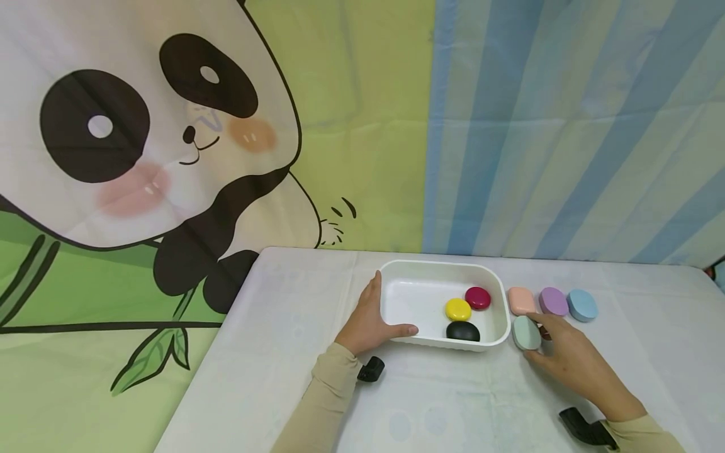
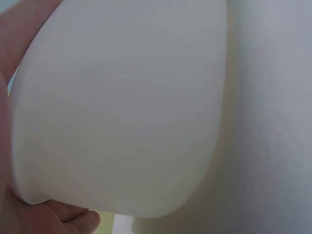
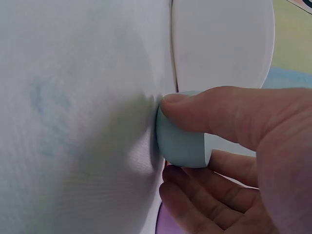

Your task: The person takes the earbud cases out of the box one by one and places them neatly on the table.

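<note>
A white plastic tray (image 1: 419, 296) stands on the table, holding a yellow disc (image 1: 458, 309), a dark red disc (image 1: 478, 298) and a black oval piece (image 1: 462, 331) toward its right end. My left hand (image 1: 368, 319) grips the tray's left end, thumb over the near rim and fingers round the outer wall. In the left wrist view the tray's smooth wall (image 2: 122, 107) fills most of the picture. Just right of the tray, my right hand (image 1: 572, 358) pinches a pale green rounded block (image 1: 527, 333) between thumb and fingers; in the right wrist view this block (image 3: 183, 146) is close against the tablecloth.
Behind the right hand, a peach block (image 1: 521, 301), a purple block (image 1: 553, 301) and a light blue block (image 1: 583, 305) stand in a row. A white cloth covers the table (image 1: 430, 402). Behind it hangs a panda-print curtain (image 1: 362, 126) beside blue stripes.
</note>
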`<state>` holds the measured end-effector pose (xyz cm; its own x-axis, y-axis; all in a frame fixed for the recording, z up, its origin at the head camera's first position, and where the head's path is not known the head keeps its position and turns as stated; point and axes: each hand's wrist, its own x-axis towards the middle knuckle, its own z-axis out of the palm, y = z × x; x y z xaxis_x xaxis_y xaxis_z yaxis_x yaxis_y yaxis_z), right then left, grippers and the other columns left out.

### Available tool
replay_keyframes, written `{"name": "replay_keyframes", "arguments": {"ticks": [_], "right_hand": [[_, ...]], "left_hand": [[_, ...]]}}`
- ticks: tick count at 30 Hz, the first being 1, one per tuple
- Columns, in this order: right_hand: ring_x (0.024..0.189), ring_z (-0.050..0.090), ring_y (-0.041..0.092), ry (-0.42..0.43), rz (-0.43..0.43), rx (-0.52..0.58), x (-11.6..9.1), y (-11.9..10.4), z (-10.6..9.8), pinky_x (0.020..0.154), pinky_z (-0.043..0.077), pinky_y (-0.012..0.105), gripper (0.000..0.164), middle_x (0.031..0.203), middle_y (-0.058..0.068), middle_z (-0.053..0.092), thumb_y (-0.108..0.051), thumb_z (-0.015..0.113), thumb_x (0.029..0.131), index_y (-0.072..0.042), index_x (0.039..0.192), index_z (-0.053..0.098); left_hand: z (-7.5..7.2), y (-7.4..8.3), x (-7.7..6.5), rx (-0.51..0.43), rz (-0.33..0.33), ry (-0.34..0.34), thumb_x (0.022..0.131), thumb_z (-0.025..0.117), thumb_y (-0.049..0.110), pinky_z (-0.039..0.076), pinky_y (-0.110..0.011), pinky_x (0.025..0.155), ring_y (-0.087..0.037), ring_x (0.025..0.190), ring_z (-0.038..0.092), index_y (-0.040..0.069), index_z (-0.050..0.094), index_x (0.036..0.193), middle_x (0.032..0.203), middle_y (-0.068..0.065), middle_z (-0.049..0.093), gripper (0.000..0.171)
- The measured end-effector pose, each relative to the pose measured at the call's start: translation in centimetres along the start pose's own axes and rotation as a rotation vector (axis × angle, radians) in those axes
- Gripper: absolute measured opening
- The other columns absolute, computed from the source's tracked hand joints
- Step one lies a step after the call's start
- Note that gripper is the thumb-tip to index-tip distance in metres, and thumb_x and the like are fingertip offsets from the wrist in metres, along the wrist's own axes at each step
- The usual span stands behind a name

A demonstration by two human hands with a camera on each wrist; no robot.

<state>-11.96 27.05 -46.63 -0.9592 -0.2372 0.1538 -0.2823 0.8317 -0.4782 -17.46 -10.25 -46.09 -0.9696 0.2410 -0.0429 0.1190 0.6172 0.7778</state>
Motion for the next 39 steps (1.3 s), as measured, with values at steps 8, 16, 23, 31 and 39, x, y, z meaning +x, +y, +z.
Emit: {"name": "replay_keyframes", "arguments": {"ticks": [8, 16, 23, 31, 39], "right_hand": [[0.087, 0.062, 0.024, 0.025, -0.035, -0.026, -0.2, 0.3, 0.2, 0.071, 0.053, 0.042, 0.065, 0.107, 0.016, 0.064, -0.009, 0.088, 0.072, 0.007, 0.128, 0.059], [0.094, 0.066, 0.037, -0.002, -0.03, -0.011, -0.2, 0.2, -0.3, 0.078, 0.055, 0.053, 0.071, 0.113, 0.026, 0.063, -0.011, 0.088, 0.072, 0.012, 0.129, 0.054], [0.098, 0.064, 0.045, -0.016, -0.001, -0.033, 0.0, -0.9, -1.4, 0.08, 0.053, 0.059, 0.075, 0.122, 0.031, 0.059, -0.014, 0.088, 0.075, 0.012, 0.135, 0.05], [0.092, 0.066, 0.04, 0.105, -0.087, -0.065, 0.6, -2.5, -2.1, 0.074, 0.056, 0.054, 0.067, 0.122, 0.025, 0.06, -0.013, 0.087, 0.077, 0.008, 0.132, 0.055], [0.097, 0.063, 0.039, 0.149, -0.119, -0.078, 1.7, -4.2, -2.4, 0.079, 0.054, 0.058, 0.07, 0.124, 0.025, 0.061, -0.009, 0.089, 0.074, 0.005, 0.134, 0.056]], "left_hand": [[0.1, -0.2, 0.1, 0.0, -0.002, 0.0, 0.066, 0.088, 0.061, 0.031, -0.049, 0.115, -0.028, 0.148, 0.025, 0.016, -0.001, 0.163, 0.168, -0.008, 0.01, 0.139], [0.1, -0.2, 0.1, -0.006, 0.004, 0.002, 0.066, 0.088, 0.06, 0.032, -0.049, 0.114, -0.029, 0.147, 0.026, 0.015, 0.0, 0.163, 0.168, -0.009, 0.011, 0.139], [0.1, -0.2, 0.1, -0.001, 0.001, 0.004, 0.065, 0.088, 0.062, 0.031, -0.049, 0.115, -0.029, 0.148, 0.026, 0.016, -0.001, 0.163, 0.168, -0.009, 0.011, 0.14], [0.1, -0.3, 0.1, -0.004, 0.005, 0.004, 0.065, 0.088, 0.062, 0.031, -0.049, 0.115, -0.028, 0.148, 0.026, 0.017, -0.001, 0.163, 0.168, -0.008, 0.011, 0.14], [0.2, -0.3, 0.1, -0.006, 0.009, 0.004, 0.065, 0.088, 0.061, 0.031, -0.05, 0.115, -0.028, 0.148, 0.026, 0.013, 0.001, 0.163, 0.168, -0.008, 0.012, 0.14]]}}
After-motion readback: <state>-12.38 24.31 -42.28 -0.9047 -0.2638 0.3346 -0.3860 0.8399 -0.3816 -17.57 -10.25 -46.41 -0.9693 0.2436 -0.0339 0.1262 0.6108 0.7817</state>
